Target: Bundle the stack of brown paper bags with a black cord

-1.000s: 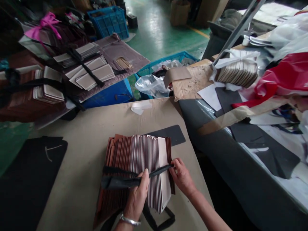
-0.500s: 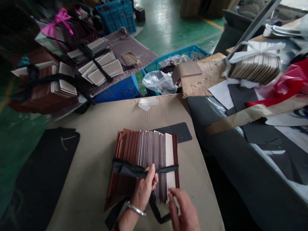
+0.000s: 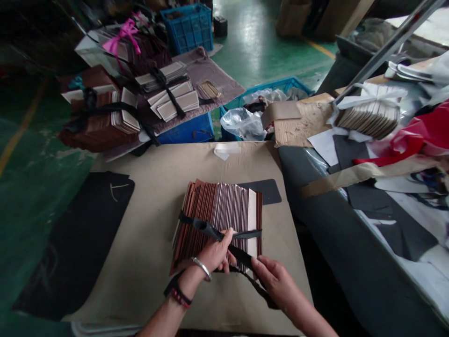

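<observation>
A fanned stack of brown and white leather pieces (image 3: pixel 220 213) lies on the paper-covered table (image 3: pixel 150 201). A black strap (image 3: pixel 206 228) runs across the stack. My left hand (image 3: pixel 218 255), with a silver bangle at the wrist, pinches the strap over the stack's near edge. My right hand (image 3: pixel 273 278) grips the strap's loose end just right of the left hand, at the stack's lower right corner. The rest of the strap trails off under both hands.
Tied bundles of similar pieces (image 3: pixel 168 93) sit on a low platform at the back left. Blue crates (image 3: pixel 187 25) stand behind. A black mat (image 3: pixel 80 238) lies left. A cluttered bench with another bundle (image 3: pixel 368 119), red plastic (image 3: pixel 424 128) and cardboard runs along the right.
The strap has been drawn tighter round the stack. My right hand left the stack's right side and took the strap's loose end near the front corner. The view shifted left.
</observation>
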### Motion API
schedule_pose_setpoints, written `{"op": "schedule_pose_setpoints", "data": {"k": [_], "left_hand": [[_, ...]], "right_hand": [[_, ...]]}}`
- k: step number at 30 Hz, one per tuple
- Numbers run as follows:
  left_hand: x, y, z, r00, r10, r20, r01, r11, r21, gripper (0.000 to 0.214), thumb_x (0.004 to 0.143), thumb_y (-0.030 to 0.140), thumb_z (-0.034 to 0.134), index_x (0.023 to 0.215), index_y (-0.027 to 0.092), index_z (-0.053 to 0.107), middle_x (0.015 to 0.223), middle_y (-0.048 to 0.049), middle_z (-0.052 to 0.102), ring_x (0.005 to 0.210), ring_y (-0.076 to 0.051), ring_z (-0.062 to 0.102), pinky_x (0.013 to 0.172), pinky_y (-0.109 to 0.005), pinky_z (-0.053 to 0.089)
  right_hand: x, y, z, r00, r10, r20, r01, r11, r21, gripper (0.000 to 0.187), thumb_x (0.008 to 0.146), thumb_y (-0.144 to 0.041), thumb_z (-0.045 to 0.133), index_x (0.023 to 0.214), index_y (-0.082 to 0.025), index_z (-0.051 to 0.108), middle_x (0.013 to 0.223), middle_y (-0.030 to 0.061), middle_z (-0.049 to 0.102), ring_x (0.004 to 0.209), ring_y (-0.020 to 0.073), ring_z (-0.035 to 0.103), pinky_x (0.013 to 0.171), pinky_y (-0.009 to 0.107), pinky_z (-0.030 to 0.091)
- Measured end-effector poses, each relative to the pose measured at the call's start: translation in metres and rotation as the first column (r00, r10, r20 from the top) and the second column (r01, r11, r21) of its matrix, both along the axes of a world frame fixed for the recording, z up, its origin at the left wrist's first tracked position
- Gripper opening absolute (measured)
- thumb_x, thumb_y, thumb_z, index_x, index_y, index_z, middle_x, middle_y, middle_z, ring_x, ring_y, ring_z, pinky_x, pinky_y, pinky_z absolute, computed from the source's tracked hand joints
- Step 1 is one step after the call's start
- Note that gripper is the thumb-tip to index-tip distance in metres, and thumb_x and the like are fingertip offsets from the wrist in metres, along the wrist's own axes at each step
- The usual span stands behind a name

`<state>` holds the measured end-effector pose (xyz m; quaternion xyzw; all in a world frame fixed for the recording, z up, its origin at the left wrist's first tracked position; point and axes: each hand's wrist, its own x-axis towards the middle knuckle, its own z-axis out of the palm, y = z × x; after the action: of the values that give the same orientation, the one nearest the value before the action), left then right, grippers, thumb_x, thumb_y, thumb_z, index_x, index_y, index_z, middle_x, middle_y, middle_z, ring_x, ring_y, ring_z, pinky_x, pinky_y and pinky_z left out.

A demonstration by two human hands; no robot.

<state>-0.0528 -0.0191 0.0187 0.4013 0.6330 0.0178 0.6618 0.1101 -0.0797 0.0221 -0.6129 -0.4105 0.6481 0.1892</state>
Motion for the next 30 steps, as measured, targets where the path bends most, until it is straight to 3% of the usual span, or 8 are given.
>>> {"op": "schedule_pose_setpoints", "data": {"k": [4,7,13,17,21,26,28,30], "left_hand": [[-0.005,0.009,0.014,0.964,-0.199,-0.176,0.21,0.977,0.041,0.056,0.092,0.056,0.021,0.107,0.016,0.056,0.048,0.0047,0.054,0.037,-0.012,0.049,0.046,-0.026,0.042],[-0.005,0.013,0.022,0.885,-0.277,-0.374,0.35,0.926,0.143,0.048,0.091,0.054,0.033,0.094,0.015,0.061,0.069,-0.0004,0.062,0.061,-0.013,0.06,0.067,-0.034,0.05],[-0.003,0.006,0.034,0.716,-0.363,-0.597,0.599,0.759,0.256,0.032,0.091,0.043,0.043,0.094,0.015,0.06,0.084,-0.0025,0.063,0.082,-0.017,0.061,0.082,-0.041,0.046],[-0.005,0.004,0.039,0.657,-0.35,-0.668,0.677,0.664,0.318,0.033,0.093,0.035,0.038,0.089,0.014,0.062,0.084,-0.0072,0.061,0.088,-0.022,0.057,0.082,-0.045,0.042],[-0.013,0.006,0.033,0.676,-0.353,-0.647,0.71,0.548,0.443,0.034,0.092,0.032,0.036,0.082,0.016,0.064,0.098,-0.0132,0.057,0.1,-0.029,0.049,0.085,-0.047,0.036],[-0.026,0.007,0.007,0.749,-0.444,-0.492,0.663,0.496,0.561,0.035,0.095,0.027,0.03,0.083,0.019,0.062,0.081,-0.0017,0.061,0.084,-0.017,0.054,0.081,-0.035,0.039],[-0.028,0.007,-0.002,0.779,-0.448,-0.438,0.625,0.506,0.594,0.035,0.096,0.027,0.03,0.082,0.017,0.06,0.078,-0.0004,0.062,0.08,-0.016,0.056,0.08,-0.035,0.04],[-0.029,0.006,-0.007,0.811,-0.435,-0.392,0.582,0.519,0.626,0.038,0.096,0.029,0.027,0.08,0.017,0.059,0.077,0.0003,0.062,0.079,-0.015,0.056,0.079,-0.034,0.04]], "right_hand": [[0.025,0.028,0.023,0.985,0.173,0.01,-0.173,0.985,-0.015,0.054,0.067,-0.072,0.05,0.058,-0.02,0.045,0.05,-0.0047,0.039,0.046,0.009,0.033,0.045,0.023,0.027],[0.031,0.041,0.036,0.966,0.258,0.004,-0.258,0.966,-0.022,0.05,0.068,-0.068,0.055,0.061,-0.019,0.048,0.054,-0.0029,0.047,0.051,0.0095,0.04,0.049,0.023,0.031],[0.053,0.029,0.063,0.949,0.313,-0.045,-0.315,0.924,-0.215,0.061,0.065,-0.083,0.04,0.062,-0.022,0.035,0.046,-0.0096,0.029,0.038,0.0063,0.027,0.037,0.021,0.024],[0.102,0.021,0.09,0.924,0.347,0.161,-0.314,0.929,-0.197,0.064,0.06,-0.086,0.044,0.062,-0.022,0.042,0.052,-0.0053,0.034,0.044,0.0086,0.029,0.037,0.023,0.024],[0.14,0.036,0.111,0.713,0.424,0.559,-0.496,0.868,-0.026,0.052,0.078,-0.072,0.041,0.062,-0.023,0.048,0.054,-0.0011,0.042,0.047,0.0121,0.038,0.047,0.027,0.032],[0.121,0.096,0.126,0.187,0.183,0.965,-0.772,0.635,0.029,0.034,0.086,-0.053,0.049,0.069,-0.024,0.05,0.056,-0.0007,0.05,0.046,0.014,0.042,0.047,0.029,0.017],[0.102,0.127,0.123,0.101,0.132,0.986,-0.799,0.601,0.001,0.027,0.088,-0.047,0.05,0.077,-0.024,0.055,0.069,0.0009,0.059,0.049,0.0137,0.046,0.046,0.028,0.016],[0.085,0.156,0.11,0.101,0.097,0.99,-0.795,0.607,0.022,0.027,0.092,-0.045,0.045,0.085,-0.023,0.058,0.079,0.0026,0.063,0.056,0.0146,0.051,0.047,0.026,0.018]]}}
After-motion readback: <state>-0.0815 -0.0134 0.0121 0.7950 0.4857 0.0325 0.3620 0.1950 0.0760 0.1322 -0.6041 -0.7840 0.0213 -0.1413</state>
